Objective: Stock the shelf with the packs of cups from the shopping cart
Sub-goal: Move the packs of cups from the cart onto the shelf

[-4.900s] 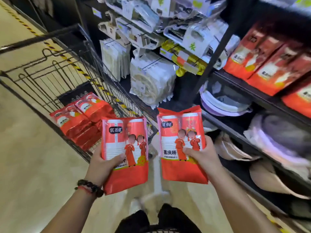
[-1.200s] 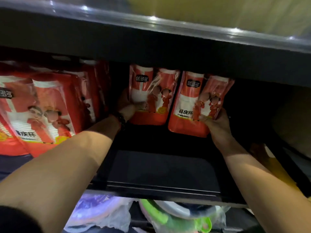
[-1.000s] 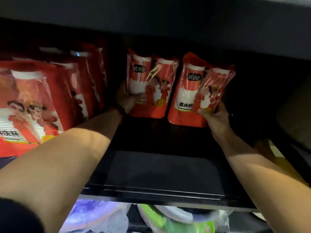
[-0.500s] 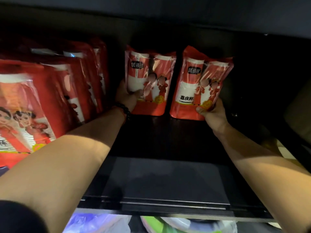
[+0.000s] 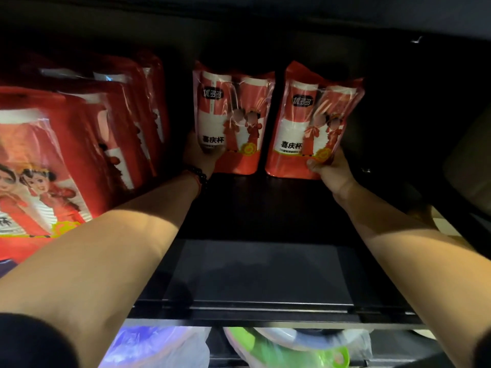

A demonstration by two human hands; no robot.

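Observation:
Two red packs of cups stand upright side by side at the back of a dark shelf. My left hand grips the lower left corner of the left pack. My right hand holds the lower right corner of the right pack. Both packs rest with their bottoms on the shelf board. The shopping cart is out of view.
A row of several identical red packs fills the shelf's left side, close to my left forearm. The shelf above hangs low and dark. Under the front rail lie plastic-wrapped purple and green items. Bare shelf board shows in front of the two packs.
Both hands have pushed the two packs further back on the shelf and stood them more upright. My view has moved closer and lower into the shelf.

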